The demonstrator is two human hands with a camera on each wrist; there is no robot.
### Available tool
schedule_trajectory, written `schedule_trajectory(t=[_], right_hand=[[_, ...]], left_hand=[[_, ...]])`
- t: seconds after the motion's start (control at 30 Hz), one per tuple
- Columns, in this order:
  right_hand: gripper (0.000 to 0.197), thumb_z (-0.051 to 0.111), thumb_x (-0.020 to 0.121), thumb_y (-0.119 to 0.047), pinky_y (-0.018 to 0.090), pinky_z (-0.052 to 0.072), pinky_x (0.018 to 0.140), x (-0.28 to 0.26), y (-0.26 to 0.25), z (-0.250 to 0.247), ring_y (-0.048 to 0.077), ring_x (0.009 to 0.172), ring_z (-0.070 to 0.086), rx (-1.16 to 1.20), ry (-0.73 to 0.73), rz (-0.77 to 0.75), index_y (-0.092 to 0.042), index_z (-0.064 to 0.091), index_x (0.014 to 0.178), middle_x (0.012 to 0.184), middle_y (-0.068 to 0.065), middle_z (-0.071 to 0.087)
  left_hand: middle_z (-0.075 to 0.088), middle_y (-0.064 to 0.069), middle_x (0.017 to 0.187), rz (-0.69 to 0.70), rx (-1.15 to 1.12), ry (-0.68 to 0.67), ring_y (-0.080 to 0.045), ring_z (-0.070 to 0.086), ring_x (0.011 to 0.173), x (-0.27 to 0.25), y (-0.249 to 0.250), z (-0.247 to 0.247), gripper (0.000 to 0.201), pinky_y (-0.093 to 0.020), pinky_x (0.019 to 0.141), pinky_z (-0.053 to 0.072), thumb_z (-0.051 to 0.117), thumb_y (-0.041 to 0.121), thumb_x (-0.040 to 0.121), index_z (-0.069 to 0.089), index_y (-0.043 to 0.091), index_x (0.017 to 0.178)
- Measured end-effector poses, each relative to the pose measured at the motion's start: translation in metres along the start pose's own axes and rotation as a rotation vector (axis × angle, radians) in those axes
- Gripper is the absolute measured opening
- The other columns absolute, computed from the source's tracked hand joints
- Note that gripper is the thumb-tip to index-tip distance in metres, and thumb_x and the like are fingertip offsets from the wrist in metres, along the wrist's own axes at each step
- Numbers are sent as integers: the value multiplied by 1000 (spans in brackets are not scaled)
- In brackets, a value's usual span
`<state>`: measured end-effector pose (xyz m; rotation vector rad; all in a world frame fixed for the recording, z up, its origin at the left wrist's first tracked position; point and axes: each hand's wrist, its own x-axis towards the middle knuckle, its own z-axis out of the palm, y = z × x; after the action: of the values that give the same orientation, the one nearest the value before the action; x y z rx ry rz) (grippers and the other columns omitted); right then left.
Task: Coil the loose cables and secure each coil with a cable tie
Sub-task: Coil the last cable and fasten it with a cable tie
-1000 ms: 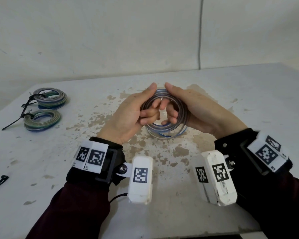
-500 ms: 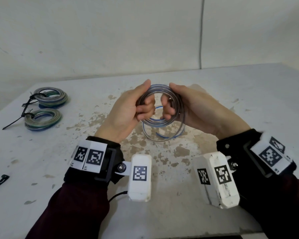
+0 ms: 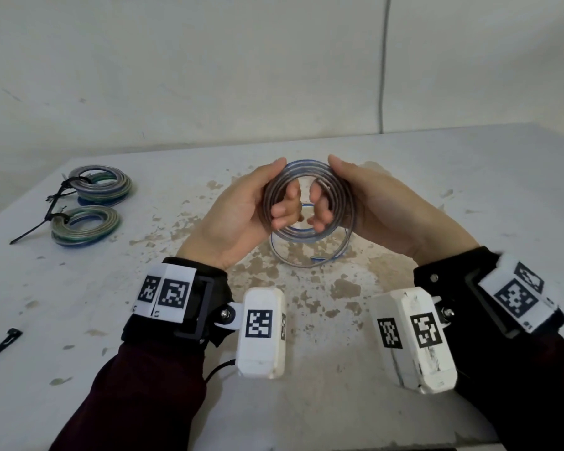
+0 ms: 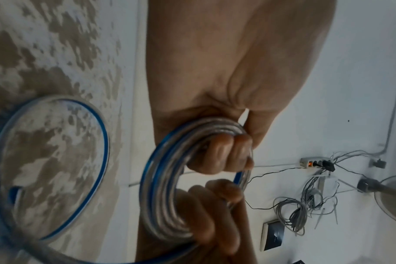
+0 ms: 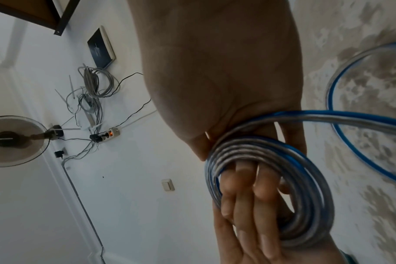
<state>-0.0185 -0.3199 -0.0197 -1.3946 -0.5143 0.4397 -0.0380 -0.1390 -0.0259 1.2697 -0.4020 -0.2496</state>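
A clear cable with a blue stripe is wound into a coil (image 3: 307, 196) held upright above the table's middle. My left hand (image 3: 258, 206) grips the coil's left side, fingers curled through the ring (image 4: 224, 157). My right hand (image 3: 355, 203) grips its right side, fingers through the ring as well (image 5: 244, 180). One wider loose loop (image 3: 310, 260) of the same cable hangs below the coil onto the table; its end (image 4: 14, 192) lies inside that loop. No tie is on this coil.
Two tied coils (image 3: 103, 187) (image 3: 85, 224) with black cable ties lie at the far left of the worn white table (image 3: 469, 196). A loose black cable tie (image 3: 4, 343) lies at the left edge. A wall stands behind the table.
Both hands lifted the coil off the table and turned it more upright. A last loose loop now hangs below it.
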Motion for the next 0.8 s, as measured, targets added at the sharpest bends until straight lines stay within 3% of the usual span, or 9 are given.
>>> schedule_trajectory(t=[0.1, 0.2, 0.3, 0.37, 0.47, 0.53, 0.67, 0.8], right_hand=[[46, 36, 101, -35, 36, 44, 70, -2, 1, 1, 15, 42, 33, -83, 19, 10, -9, 58, 70, 48, -2, 30], [48, 35, 100, -37, 34, 46, 66, -1, 2, 4, 15, 41, 36, -88, 15, 30, -9, 61, 70, 47, 0, 38], [56, 26, 102, -38, 43, 46, 81, 0, -1, 2, 17, 46, 47, -14, 16, 16, -6, 61, 72, 50, 5, 52], [55, 25, 102, -38, 40, 49, 81, -2, -4, 2, 16, 44, 39, -24, 23, -4, -7, 57, 69, 46, 1, 44], [53, 31, 102, -40, 29, 48, 63, -4, -5, 5, 15, 43, 23, -94, 56, -12, -10, 52, 63, 46, -4, 25], [53, 31, 102, -39, 30, 47, 64, -4, -4, 6, 16, 45, 24, -115, 67, -9, -9, 52, 64, 45, -3, 27], [52, 29, 102, -40, 38, 50, 80, -2, -4, 3, 18, 48, 42, -51, 65, -27, -7, 55, 72, 50, 1, 45], [50, 33, 102, -40, 30, 47, 64, -4, -4, 3, 17, 47, 22, -88, 53, -14, -11, 49, 65, 49, -4, 23]], left_hand=[[43, -4, 55, -45, 67, -23, -17, 38, 44, 0, -2, 5, 39, -24, 50, 39, 34, 28, 92, 52, 8, 64], [49, -3, 62, 6, 112, 16, -9, 32, 42, 3, -6, 7, 39, -20, 47, 31, 36, 29, 97, 49, 8, 66], [36, 5, 49, 59, -9, 23, -9, 32, 43, 4, -4, 2, 42, -26, 57, 29, 37, 30, 97, 57, 13, 64], [32, 6, 48, 48, -34, 8, -12, 33, 44, 3, -3, -1, 40, -29, 62, 37, 35, 30, 94, 58, 14, 65], [29, 4, 44, 1, 80, 22, -16, 33, 42, 1, -5, 5, 44, -35, 66, 39, 35, 32, 96, 54, 14, 61], [27, 6, 44, 23, 132, 74, -14, 31, 41, 2, -5, 9, 43, -32, 67, 41, 39, 34, 97, 51, 12, 63], [29, 7, 46, 95, -18, 85, -11, 32, 42, 4, -5, 5, 45, -29, 67, 41, 33, 29, 100, 55, 13, 64], [32, 3, 42, -37, 74, -14, -15, 35, 39, 1, -4, 7, 49, -29, 64, 44, 31, 37, 96, 54, 11, 62]])
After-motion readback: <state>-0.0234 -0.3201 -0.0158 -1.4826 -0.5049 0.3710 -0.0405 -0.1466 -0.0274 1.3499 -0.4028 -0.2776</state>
